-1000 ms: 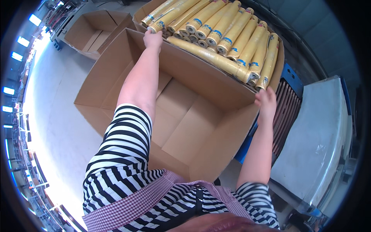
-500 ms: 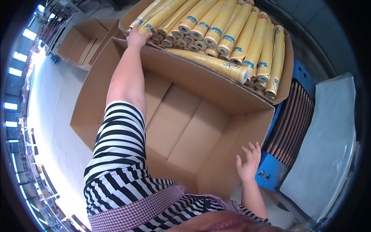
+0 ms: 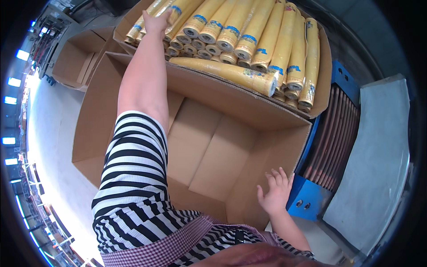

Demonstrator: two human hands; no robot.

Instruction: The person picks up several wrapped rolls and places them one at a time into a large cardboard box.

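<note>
My left hand reaches far across onto the leftmost yellow wrapped rolls. Its thumb and fingers are spread over them, and the fingertips are partly lost against the yellow wrapping. Several layers of these rolls, with round hollow ends and blue print, fill the far cardboard box. One roll lies crosswise along that box's near edge. Nearer to me stands an open cardboard box with bare inner walls. My right hand hovers by this box's right wall, fingers apart, holding nothing.
To the right is a blue-framed machine part with a row of dark rods. Beyond it hangs a grey sheet-covered surface. Another open cardboard box sits on the floor at the far left.
My left hand has moved farther away, from the near ends of the left rolls up onto them. My right hand has shifted slightly left and down. The whole view has tilted a little.
</note>
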